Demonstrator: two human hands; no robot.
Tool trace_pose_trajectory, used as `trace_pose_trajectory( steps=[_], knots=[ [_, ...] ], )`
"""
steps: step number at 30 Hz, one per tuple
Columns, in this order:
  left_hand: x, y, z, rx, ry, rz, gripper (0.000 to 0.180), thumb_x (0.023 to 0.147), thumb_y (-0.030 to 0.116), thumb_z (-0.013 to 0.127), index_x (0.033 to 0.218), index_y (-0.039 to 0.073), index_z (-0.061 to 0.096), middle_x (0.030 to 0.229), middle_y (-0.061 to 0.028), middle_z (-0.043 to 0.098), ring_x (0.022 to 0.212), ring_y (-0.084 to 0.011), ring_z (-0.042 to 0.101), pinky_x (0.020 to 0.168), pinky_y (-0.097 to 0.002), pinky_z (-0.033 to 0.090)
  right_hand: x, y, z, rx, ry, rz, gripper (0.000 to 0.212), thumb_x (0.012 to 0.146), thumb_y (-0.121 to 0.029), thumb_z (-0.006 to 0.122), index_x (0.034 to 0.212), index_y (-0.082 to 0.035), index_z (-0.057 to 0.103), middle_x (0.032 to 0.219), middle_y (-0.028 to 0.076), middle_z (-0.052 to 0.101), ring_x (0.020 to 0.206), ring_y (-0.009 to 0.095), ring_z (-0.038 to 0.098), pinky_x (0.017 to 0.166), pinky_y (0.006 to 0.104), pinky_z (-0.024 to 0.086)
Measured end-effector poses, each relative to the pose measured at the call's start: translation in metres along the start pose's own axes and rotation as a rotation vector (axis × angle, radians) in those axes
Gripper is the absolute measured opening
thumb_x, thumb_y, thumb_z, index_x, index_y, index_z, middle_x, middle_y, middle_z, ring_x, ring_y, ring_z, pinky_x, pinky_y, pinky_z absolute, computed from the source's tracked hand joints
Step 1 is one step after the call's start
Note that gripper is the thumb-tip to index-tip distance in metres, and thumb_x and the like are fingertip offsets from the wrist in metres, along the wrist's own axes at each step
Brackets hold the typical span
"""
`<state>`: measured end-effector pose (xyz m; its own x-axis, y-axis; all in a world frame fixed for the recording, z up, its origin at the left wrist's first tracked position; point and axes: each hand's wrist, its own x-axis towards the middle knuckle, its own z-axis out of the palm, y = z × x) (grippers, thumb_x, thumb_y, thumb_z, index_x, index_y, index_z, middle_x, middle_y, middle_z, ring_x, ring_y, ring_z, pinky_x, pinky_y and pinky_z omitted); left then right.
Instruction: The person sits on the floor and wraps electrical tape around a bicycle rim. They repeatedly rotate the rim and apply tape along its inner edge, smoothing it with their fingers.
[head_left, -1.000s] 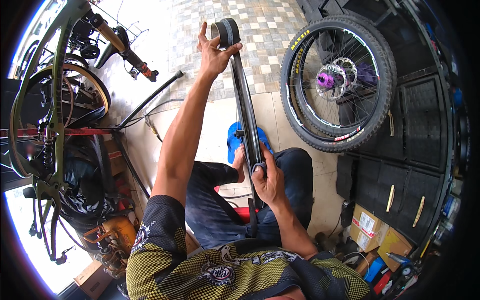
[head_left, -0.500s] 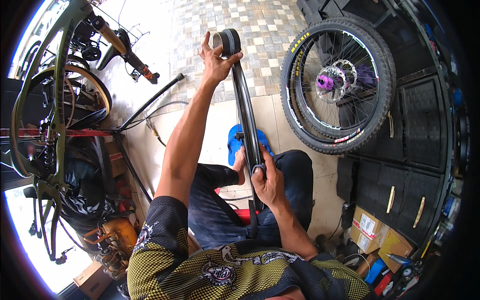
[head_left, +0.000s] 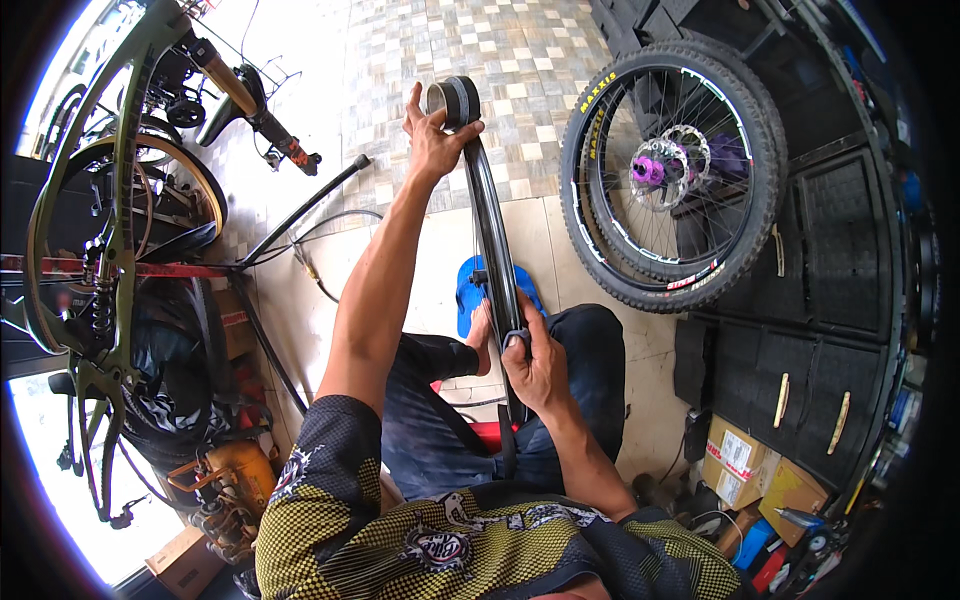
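A bicycle rim (head_left: pixel 490 225) stands edge-on between my legs, its dark channel running away from me. At its far end sits a dark roll of tape (head_left: pixel 461 100). My left hand (head_left: pixel 436 148) is closed on the roll from the near side, with the thumb at the rim and one finger raised. My right hand (head_left: pixel 540 368) grips the near part of the rim, its thumb pressing on a small dark piece that I cannot make out. A dark strip (head_left: pixel 508 440) hangs at the near end of the rim, over my lap.
Two bicycle wheels with tyres (head_left: pixel 670 175) stand at the right, against black cabinets (head_left: pixel 840 240). A green bicycle frame (head_left: pixel 118 200) is at the left, beside a stand leg (head_left: pixel 310 205). Below the rim lies a blue slipper (head_left: pixel 466 295). Cardboard boxes (head_left: pixel 735 450) are at the lower right.
My left hand and the tape roll have come slightly nearer to me along the rim. My right hand holds the same spot.
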<state>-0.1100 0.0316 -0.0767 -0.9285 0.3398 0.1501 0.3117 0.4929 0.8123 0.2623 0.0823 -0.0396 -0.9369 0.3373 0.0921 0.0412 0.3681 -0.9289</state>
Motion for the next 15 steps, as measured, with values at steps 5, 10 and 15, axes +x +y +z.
trace_pose_trajectory(
  steps=[5, 10, 15],
  knots=[
    [-0.0017, 0.0003, 0.0021, 0.006, 0.0, -0.009, 0.05, 0.078, 0.05, 0.093, 0.11, 0.012, 0.086, 0.177, -0.0223, 0.005, 0.156, -0.0525, 0.01, 0.123, -0.0662, 0.028, 0.0007, -0.0036, -0.0006, 0.01, 0.021, -0.016, 0.06, 0.105, -0.023, 0.055, 0.16, -0.003, 0.045, 0.133, 0.024, 0.07, 0.103, 0.042, 0.075, 0.091, 0.0434, 0.06],
    [-0.0041, -0.0031, 0.0019, -0.011, 0.007, -0.045, 0.048, 0.078, 0.048, 0.093, 0.111, 0.014, 0.086, 0.177, -0.0215, 0.006, 0.156, -0.0516, 0.011, 0.123, -0.066, 0.029, 0.0004, 0.0002, 0.0018, -0.013, 0.023, -0.032, 0.06, 0.105, -0.024, 0.055, 0.16, -0.003, 0.045, 0.129, 0.024, 0.071, 0.108, 0.043, 0.074, 0.095, 0.0442, 0.058],
    [-0.0074, 0.0002, -0.0031, 0.058, 0.008, -0.08, 0.045, 0.078, 0.047, 0.094, 0.11, 0.016, 0.086, 0.177, -0.0204, 0.008, 0.156, -0.0505, 0.011, 0.123, -0.0667, 0.028, -0.0011, -0.0028, 0.0, 0.01, -0.019, 0.014, 0.059, 0.105, -0.024, 0.054, 0.159, -0.001, 0.045, 0.134, 0.026, 0.069, 0.117, 0.044, 0.071, 0.1, 0.0446, 0.056]
  ],
)
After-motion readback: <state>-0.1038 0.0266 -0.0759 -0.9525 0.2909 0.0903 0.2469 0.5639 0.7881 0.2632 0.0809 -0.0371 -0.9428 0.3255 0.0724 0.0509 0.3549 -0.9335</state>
